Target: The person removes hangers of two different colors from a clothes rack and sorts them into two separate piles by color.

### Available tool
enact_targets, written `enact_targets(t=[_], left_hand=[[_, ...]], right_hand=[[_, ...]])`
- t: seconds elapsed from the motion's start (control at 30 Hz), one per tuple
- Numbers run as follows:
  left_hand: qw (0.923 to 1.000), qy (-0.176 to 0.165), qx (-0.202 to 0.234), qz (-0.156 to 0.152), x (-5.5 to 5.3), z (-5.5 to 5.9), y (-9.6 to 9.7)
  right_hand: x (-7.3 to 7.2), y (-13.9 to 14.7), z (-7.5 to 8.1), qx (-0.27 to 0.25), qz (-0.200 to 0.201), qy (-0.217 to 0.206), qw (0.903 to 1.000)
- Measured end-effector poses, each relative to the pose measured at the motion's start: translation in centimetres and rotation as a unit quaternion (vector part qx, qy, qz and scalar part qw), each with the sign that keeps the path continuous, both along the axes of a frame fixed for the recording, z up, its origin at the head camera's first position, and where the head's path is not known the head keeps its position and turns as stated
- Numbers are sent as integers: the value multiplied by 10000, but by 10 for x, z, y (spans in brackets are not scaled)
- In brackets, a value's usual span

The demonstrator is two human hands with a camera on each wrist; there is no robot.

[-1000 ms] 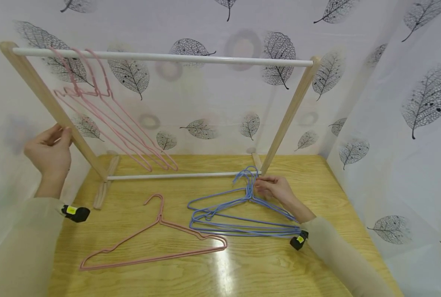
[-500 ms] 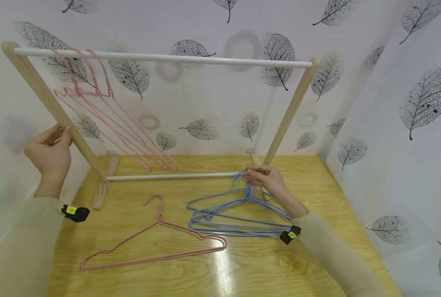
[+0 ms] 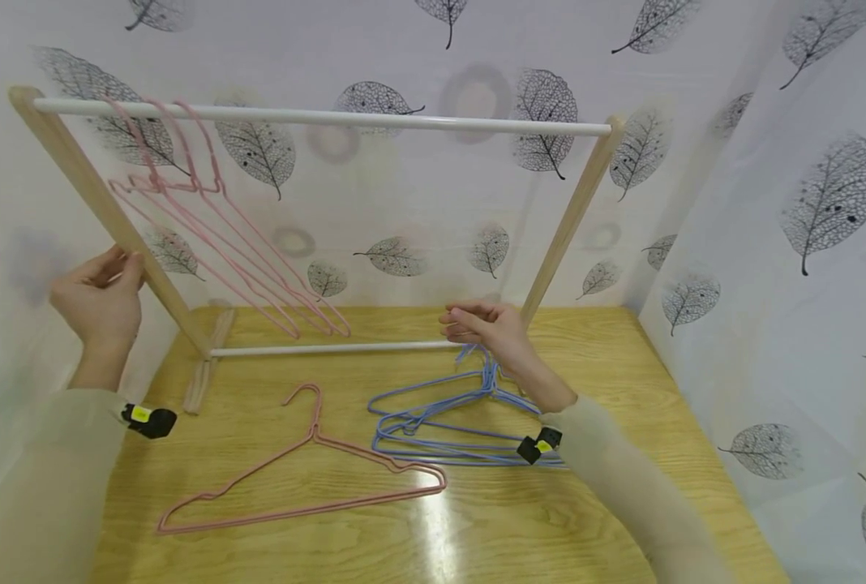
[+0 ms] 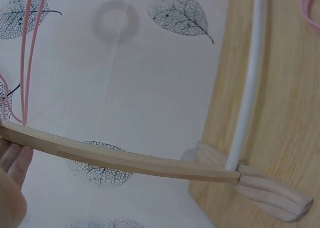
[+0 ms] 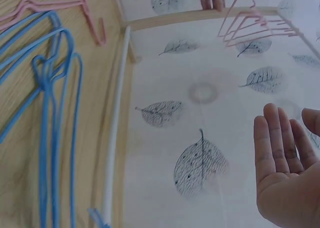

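Note:
My left hand (image 3: 100, 300) holds the left wooden post (image 3: 86, 178) of a clothes rack, fingers and thumb at the post. My right hand (image 3: 490, 331) is in the air near the rack's lower white bar (image 3: 331, 349), above the hooks of several blue hangers (image 3: 489, 379) piled on the table. In the right wrist view its fingers (image 5: 276, 140) are extended, with nothing in them. Several pink hangers (image 3: 217, 185) hang at the left end of the upper white bar (image 3: 375, 119). Another pink hanger (image 3: 315, 427) lies flat on the table, left of the blue ones.
The rack's right wooden post (image 3: 575, 207) rises behind my right hand. Its left foot (image 3: 203, 377) stands on the wooden table (image 3: 316, 556). Leaf-printed sheeting (image 3: 418, 195) surrounds the table at the back and sides.
My right hand has moved left and up from beside the blue hangers' hooks, and its fingers have come away from them. My left hand stays on the post. The hangers look unmoved.

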State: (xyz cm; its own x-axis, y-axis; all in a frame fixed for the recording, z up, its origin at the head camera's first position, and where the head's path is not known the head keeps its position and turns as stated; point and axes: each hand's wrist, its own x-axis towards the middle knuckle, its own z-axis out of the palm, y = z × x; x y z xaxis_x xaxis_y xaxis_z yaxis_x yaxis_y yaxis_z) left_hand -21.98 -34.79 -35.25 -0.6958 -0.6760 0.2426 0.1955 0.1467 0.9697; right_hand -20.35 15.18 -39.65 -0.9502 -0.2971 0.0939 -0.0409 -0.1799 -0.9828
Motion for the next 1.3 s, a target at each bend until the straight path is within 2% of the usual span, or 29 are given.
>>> enact_targets(t=[0.2,0.43,0.7,0.97,1.13,1.3], left_hand=[[9996,-241,52,-102,3,1,-6],[9995,-65,249,-166,1,-3,-9],[9998,-103,185,-24,-3,-7,-9],[9995,12,311,3,-3,-7,-8],[9997,-78,224,67,-2,-3,-3],[9998,-39,180,61,-1,2,3]], right_hand=[[-5,-31,20,-25,182,113,9998],[-13,-67,38,84,297,372,9988],[-15,-101,51,114,438,553,9974],[-16,-124,55,173,547,712,9958],[-14,-132,49,493,651,992,9917],[-12,-135,40,681,729,1102,9889]])
